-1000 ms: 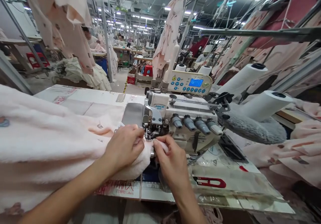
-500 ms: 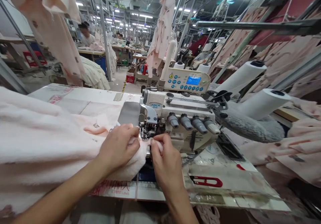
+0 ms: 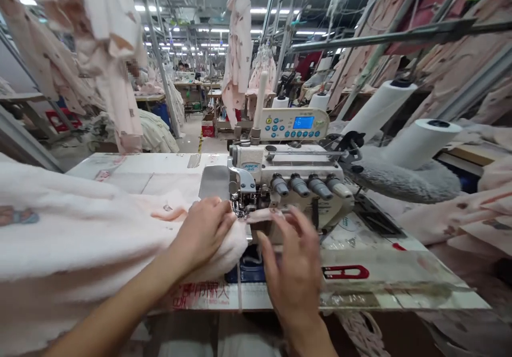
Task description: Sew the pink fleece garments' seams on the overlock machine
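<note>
Well, the clock's centre: the metal presser foot (image 3: pixel 241 207), small and crowded with bright parts, its needle too fine to make out.
Fleece (image 3: pixel 100 234): thick, matt, pale pink pile in soft rolling folds, spread from 8 to 9 o'clock and reaching the foot; its far end is cut off by the picture's edge.
Peach fold: a narrow, smoother turned strip of the cloth, at 9 o'clock.
Left hand (image 3: pixel 206 229): at 8 o'clock, fingers curled and thumb tucked in, gripping the fleece close to the foot; the pinched part is hidden under the fingers.
Right hand (image 3: pixel 294 261): at 4 o'clock, blurred, thumb well clear of the bent fingers, so the grip is wide.
Pale strip (image 3: pixel 264 216): slim and soft, running from the foot towards 3 o'clock, ending at the right fingertips; whether they touch it, I cannot tell.
Sewing machine (image 3: pixel 304 159): hard off-white casing at 2 o'clock, with four ribbed grey knobs.
Thread cones (image 3: pixel 382 106): smooth white tapers, near 2 o'clock.
Plush roll (image 3: pixel 416 181): curved, shaggy grey, near 3 o'clock, partly covered by a cone.
Snips (image 3: pixel 348 272): flat red loop at 4 o'clock, blades hard to see.
</note>
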`<state>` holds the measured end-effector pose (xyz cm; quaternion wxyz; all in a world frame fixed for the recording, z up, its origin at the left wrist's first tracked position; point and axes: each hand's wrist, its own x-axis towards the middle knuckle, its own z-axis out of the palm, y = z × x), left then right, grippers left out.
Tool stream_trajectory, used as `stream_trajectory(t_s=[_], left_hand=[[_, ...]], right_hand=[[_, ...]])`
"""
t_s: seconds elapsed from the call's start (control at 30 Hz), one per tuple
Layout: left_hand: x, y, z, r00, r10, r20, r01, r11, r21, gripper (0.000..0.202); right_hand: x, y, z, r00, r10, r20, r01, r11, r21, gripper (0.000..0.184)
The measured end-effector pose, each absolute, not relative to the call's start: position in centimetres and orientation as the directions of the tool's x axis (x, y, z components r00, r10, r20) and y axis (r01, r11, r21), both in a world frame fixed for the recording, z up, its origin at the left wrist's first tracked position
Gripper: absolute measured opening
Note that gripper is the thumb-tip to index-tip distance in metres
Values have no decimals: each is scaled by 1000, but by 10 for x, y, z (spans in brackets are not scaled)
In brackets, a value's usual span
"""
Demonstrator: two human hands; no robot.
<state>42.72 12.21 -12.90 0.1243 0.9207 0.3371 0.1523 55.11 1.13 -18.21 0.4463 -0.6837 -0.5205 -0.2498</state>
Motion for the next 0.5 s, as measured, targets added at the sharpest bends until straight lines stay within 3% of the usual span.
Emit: stream_trajectory(t_s=[0.07,0.1,0.17,0.23,0.3,0.4,0.5], left_hand=[[421,128,-122,776,612,153,549,-775,314,32],[419,132,-119,794,593,134,533,-785,315,33],[416,139,-116,814,571,110,503,-786,359,31],[416,144,-117,816,570,97,479,-760,439,26],[416,147,-120,803,589,94,470,-722,507,23],[415,145,-125,772,626,115,463,-677,573,21],[415,140,-126,746,655,120,474,-650,594,20]], right_hand=[[547,2,-192,409,433,804,885,27,-465,19],[544,0,-199,467,511,722,810,80,-581,17],[535,6,-216,496,757,425,554,101,-826,35],[524,17,-229,426,891,154,280,31,-959,54],[512,28,-235,404,913,45,76,15,-997,59],[500,32,-225,420,907,18,-142,85,-986,51],[504,21,-208,494,865,83,-167,188,-968,36]])
